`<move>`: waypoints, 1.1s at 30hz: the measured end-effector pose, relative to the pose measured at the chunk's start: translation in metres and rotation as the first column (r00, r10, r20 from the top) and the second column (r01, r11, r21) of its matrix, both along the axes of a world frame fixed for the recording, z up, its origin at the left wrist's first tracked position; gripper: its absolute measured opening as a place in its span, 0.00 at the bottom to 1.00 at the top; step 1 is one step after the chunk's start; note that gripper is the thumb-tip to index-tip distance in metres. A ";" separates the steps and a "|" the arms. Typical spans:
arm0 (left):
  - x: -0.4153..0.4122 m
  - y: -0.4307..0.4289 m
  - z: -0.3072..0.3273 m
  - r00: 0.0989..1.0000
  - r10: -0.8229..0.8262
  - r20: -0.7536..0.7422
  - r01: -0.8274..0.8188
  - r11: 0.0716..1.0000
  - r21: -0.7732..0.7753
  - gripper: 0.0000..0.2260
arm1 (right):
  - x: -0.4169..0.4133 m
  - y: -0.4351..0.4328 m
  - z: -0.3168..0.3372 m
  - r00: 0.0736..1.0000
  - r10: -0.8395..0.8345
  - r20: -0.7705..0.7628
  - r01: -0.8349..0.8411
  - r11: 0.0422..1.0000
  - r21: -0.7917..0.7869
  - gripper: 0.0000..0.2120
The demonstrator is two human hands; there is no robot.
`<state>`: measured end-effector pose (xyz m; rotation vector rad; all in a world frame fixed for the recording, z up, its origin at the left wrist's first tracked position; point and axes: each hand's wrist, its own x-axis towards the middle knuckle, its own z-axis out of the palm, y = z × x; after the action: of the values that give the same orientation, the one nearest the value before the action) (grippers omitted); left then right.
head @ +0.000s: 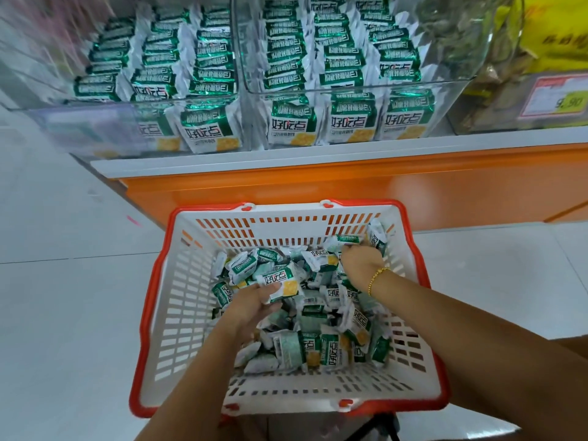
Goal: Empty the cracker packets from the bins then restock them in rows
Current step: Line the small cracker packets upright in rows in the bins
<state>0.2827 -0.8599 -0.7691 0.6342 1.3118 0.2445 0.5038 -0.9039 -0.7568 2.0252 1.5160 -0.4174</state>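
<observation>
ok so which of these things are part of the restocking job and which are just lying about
Job: loose cracker packets in the basket; left hand and right hand, each gripping packets; left bin and right bin, packets stood in rows.
Lying about: bin of brown snacks; price tag; yellow sign.

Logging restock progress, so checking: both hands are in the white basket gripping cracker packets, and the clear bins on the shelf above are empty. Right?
Not quite. The head view shows the clear bins filled with neat rows of cracker packets, not empty. The rest holds: the left hand and right hand are both in the white basket, each gripping packets.
</observation>
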 end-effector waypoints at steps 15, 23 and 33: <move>-0.016 -0.020 0.052 0.988 0.109 0.107 -0.110 0.994 0.004 0.13 | -0.004 -0.013 0.002 0.997 -0.035 0.063 0.038 0.998 -0.046 0.18; -0.017 -0.034 0.074 0.981 0.128 0.148 -0.132 0.991 0.022 0.03 | 0.000 -0.032 0.019 0.989 -0.127 -0.076 0.127 0.992 -0.007 0.14; -0.013 -0.044 0.071 0.975 0.195 0.104 -0.199 0.979 0.034 0.09 | 0.006 -0.018 0.067 0.560 -0.428 -0.709 0.407 0.888 -0.215 0.13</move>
<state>0.2696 -0.9038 -0.6983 0.5216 1.2756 0.4631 0.5093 -0.9221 -0.6897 2.3183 1.3709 -1.6361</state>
